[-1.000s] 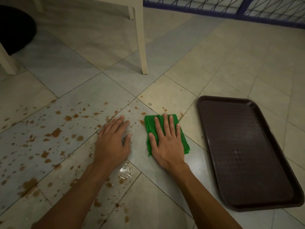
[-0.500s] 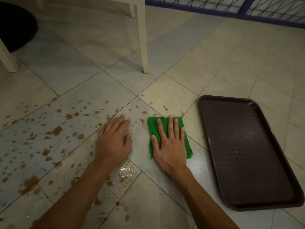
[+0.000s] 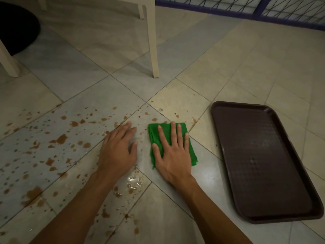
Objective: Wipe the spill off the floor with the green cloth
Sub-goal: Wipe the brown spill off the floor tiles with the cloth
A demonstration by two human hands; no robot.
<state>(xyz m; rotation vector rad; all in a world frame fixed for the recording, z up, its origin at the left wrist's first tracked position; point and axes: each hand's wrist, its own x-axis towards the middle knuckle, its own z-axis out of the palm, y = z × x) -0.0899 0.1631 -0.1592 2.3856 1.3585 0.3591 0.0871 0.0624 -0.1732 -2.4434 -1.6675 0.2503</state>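
Our right grip [image 3: 173, 154] presses flat, fingers straight, on the folded green cloth [image 3: 153, 136] beside the brown splattered spill [image 3: 60, 139]; left grip [image 3: 117, 150] braces flat on the tiled floor [image 3: 158, 217]. Early wiping, we reckon; next, sweep leftward.

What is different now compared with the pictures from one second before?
The right hand, flat on the green cloth, slid it slightly toward the tray, then back left toward the left hand and the spill. Nothing was gripped or released. The left hand, tray and chair leg stayed put.
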